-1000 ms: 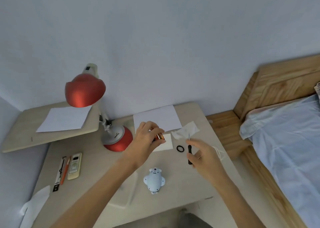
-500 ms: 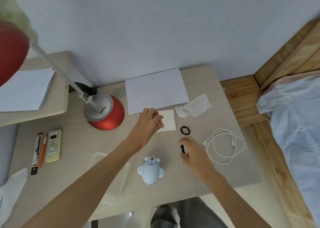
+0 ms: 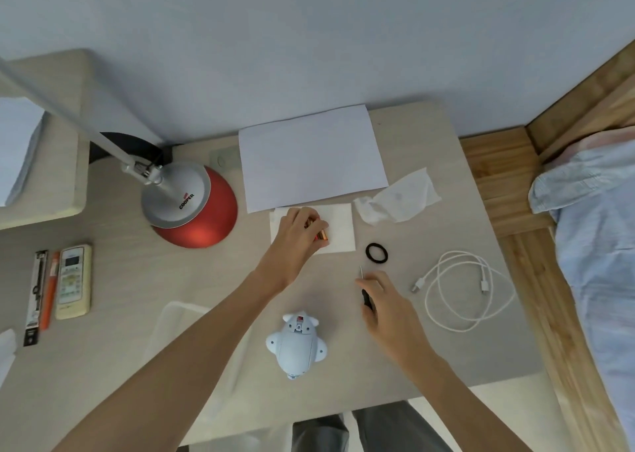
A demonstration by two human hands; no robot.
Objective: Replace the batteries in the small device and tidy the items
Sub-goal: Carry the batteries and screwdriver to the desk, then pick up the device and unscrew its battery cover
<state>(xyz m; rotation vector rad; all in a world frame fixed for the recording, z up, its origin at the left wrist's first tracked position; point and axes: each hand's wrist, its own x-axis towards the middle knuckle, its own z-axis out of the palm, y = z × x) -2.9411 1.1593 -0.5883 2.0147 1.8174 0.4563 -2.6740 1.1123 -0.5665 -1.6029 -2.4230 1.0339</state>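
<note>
The small device [image 3: 296,344], a pale blue animal-shaped toy, lies belly up near the desk's front edge, with a bit of red showing at its head end. My left hand [image 3: 298,235] rests over a small white paper square [image 3: 340,227] and is closed on copper-coloured batteries [image 3: 322,235]. To the right of the toy, my right hand [image 3: 385,303] grips a small black-handled screwdriver [image 3: 365,290], its thin metal tip pointing away from me.
A red-based lamp [image 3: 192,207] stands at left. A white sheet [image 3: 311,157], a crumpled tissue [image 3: 398,197], a black ring [image 3: 376,253] and a coiled white cable [image 3: 464,293] lie around. A remote [image 3: 74,281], pens [image 3: 44,297] and a clear tray [image 3: 178,321] sit left.
My left hand has come down with the batteries onto the paper square. My right hand has lowered the screwdriver close to the desk. The view has tilted down onto the desk.
</note>
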